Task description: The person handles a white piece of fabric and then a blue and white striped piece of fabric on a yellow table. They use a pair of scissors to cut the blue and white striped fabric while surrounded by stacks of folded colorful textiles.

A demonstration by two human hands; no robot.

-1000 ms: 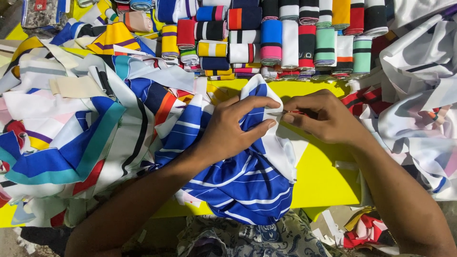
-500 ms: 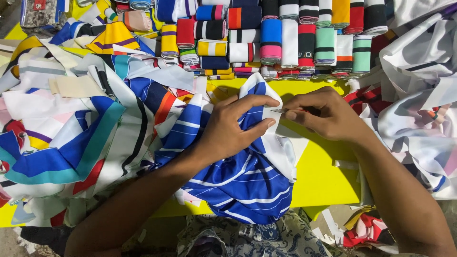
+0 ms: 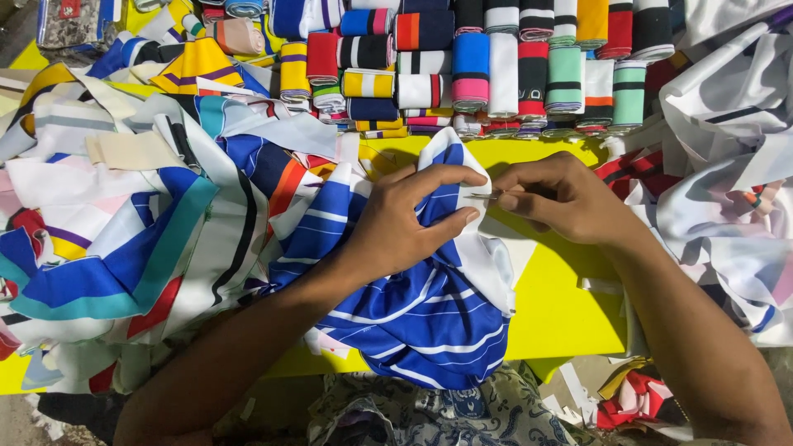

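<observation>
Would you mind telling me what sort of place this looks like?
Probably a garment or tailoring workshop. Rolls of striped ribbed trim are stacked along a yellow table, cut fabric pieces are heaped on it, and the left hand and right hand work blue striped cloth.

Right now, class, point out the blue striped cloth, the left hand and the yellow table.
blue striped cloth (image 3: 429, 318), head view, lower folded part.
left hand (image 3: 405, 223), head view, back of hand.
yellow table (image 3: 562, 297), head view, bare top.

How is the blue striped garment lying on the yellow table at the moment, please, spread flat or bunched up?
Bunched up: the blue striped garment lies in folds, gathered under the left hand.
</observation>
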